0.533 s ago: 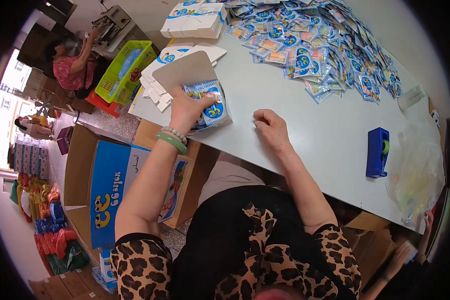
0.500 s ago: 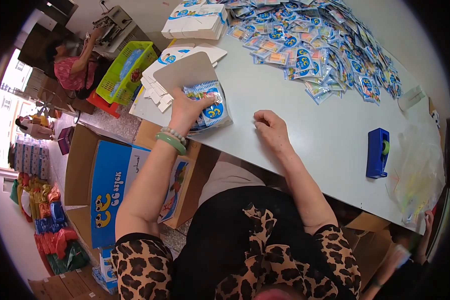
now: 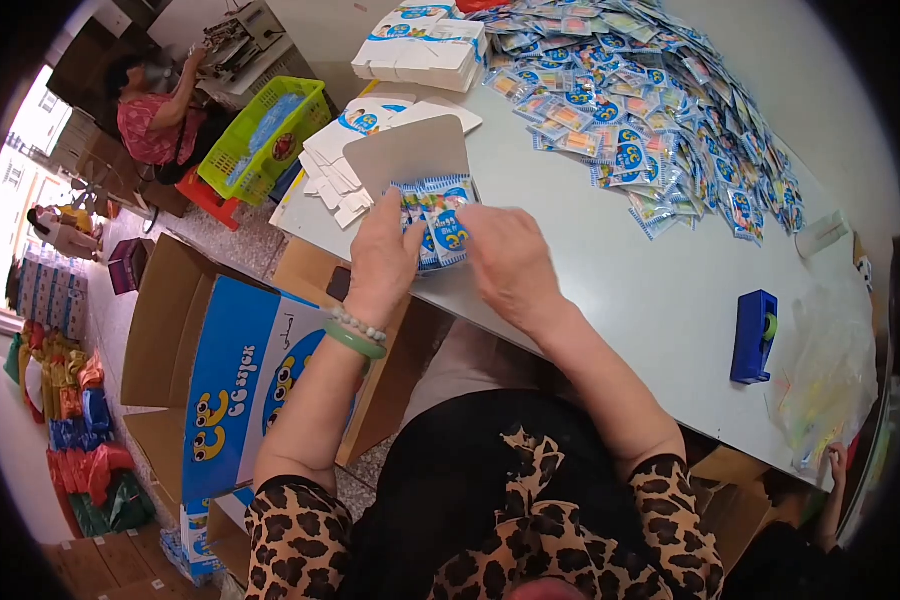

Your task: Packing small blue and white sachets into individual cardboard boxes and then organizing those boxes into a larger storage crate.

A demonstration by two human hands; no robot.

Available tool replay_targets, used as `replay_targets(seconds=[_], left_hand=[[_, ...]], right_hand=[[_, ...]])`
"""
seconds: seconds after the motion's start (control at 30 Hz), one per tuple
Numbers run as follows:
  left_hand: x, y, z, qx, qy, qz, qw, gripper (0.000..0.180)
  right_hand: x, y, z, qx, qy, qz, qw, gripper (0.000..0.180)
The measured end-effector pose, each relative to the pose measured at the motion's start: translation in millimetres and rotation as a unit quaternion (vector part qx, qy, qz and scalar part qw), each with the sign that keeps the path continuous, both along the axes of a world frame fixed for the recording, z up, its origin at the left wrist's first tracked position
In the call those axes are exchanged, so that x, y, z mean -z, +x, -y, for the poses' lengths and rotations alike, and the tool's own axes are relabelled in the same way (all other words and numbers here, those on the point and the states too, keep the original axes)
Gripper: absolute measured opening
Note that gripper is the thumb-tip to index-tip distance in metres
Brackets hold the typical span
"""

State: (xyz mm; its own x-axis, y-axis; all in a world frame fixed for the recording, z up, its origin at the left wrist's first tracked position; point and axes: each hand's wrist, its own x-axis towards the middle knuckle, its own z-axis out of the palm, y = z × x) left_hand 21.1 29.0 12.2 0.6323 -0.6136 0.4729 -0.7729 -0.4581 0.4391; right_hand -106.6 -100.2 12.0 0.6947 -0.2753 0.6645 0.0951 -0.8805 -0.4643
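A small white carton holds blue-and-white sachets point(image 3: 438, 222) packed upright, and its lid point(image 3: 410, 155) stands raised at the back. It sits at the front left edge of the white table. My left hand point(image 3: 383, 250), with a green bangle and a beaded bracelet at the wrist, grips the carton's left side, thumb by the sachets. On the opposite side, my right hand point(image 3: 513, 262) is closed at the carton's right edge, slightly blurred, its fingertips partly hidden. Beyond lies a big heap of loose sachets point(image 3: 635, 110).
Flat white cartons point(image 3: 335, 165) lie left of the lid, with a stack of cartons point(image 3: 420, 55) behind. A blue tape dispenser point(image 3: 754, 340) and clear plastic bag point(image 3: 830, 350) are at right. Below left stands a large open cardboard box point(image 3: 225, 390). Another person point(image 3: 155, 125) sits beyond a green basket point(image 3: 270, 140).
My right hand has moved left from the bare tabletop to the carton's right edge. My left hand has shifted off the sachets to the carton's left side. The view has swung slightly.
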Motion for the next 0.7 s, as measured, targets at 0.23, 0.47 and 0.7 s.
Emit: replay_targets(seconds=[0.23, 0.47, 0.7], left_hand=[[-4, 21, 4, 0.033, 0.127, -0.082, 0.988, 0.030], [-11, 2, -4, 0.019, 0.122, 0.182, 0.975, 0.025], [14, 25, 5, 0.114, 0.083, 0.185, 0.973, 0.020]], right_hand=[[4, 50, -11, 0.052, -0.178, -0.269, 0.945, 0.023], [12, 46, -2, 0.064, -0.118, -0.301, 0.944, 0.029], [21, 40, -16, 0.102, -0.186, -0.138, 0.967, 0.031]])
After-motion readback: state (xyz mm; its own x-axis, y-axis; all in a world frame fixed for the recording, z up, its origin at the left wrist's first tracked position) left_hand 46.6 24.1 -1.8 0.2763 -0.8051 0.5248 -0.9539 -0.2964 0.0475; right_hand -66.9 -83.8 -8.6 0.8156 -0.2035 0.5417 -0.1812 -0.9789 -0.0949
